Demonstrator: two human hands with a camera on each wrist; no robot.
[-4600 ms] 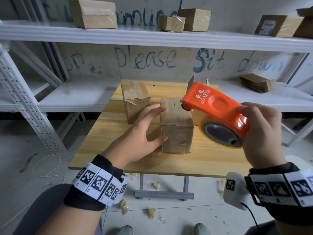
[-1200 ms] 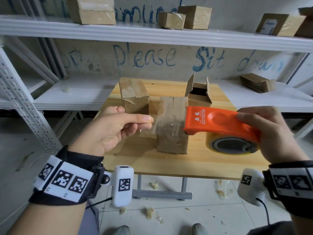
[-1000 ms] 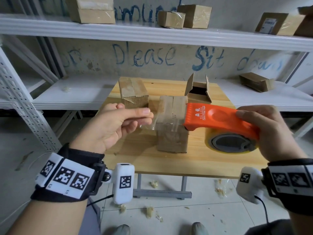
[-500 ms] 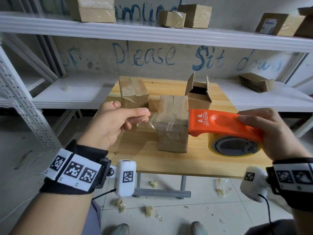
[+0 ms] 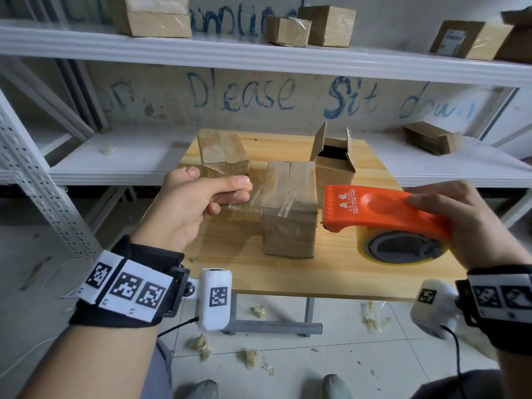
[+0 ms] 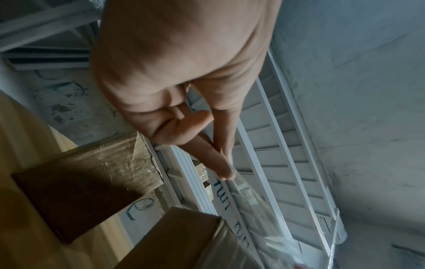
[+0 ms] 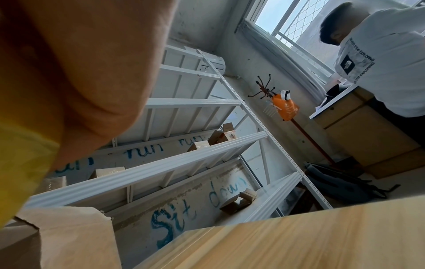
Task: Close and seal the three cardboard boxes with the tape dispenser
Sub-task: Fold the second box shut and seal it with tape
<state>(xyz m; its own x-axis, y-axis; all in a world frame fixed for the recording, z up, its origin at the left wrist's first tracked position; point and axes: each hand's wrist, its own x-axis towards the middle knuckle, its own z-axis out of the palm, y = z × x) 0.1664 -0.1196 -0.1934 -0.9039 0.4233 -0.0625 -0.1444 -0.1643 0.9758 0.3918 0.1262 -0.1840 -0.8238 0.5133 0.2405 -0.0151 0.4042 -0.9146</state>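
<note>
Three cardboard boxes stand on the wooden table (image 5: 331, 272). The back-left box (image 5: 223, 155) is closed and taped. The middle box (image 5: 289, 208) is closed, and a strip of clear tape (image 5: 256, 197) hangs across its top. My left hand (image 5: 240, 191) pinches the tape's free end to the left of this box; the left wrist view shows the fingertips (image 6: 225, 174) on the clear tape (image 6: 253, 209). My right hand (image 5: 426, 205) grips the orange tape dispenser (image 5: 374, 208) just right of the box. The open box (image 5: 334, 159) stands behind with its flaps up.
White metal shelves (image 5: 259, 53) behind the table carry several more boxes. Wads of used tape (image 5: 250, 358) lie on the tiled floor under the table. In the right wrist view a person in a white shirt (image 7: 379, 54) sits at a desk far to the right.
My right hand has drawn the dispenser rightward off the middle box's top, to beside its right edge. My left hand keeps pinching the tape end and has barely moved.
</note>
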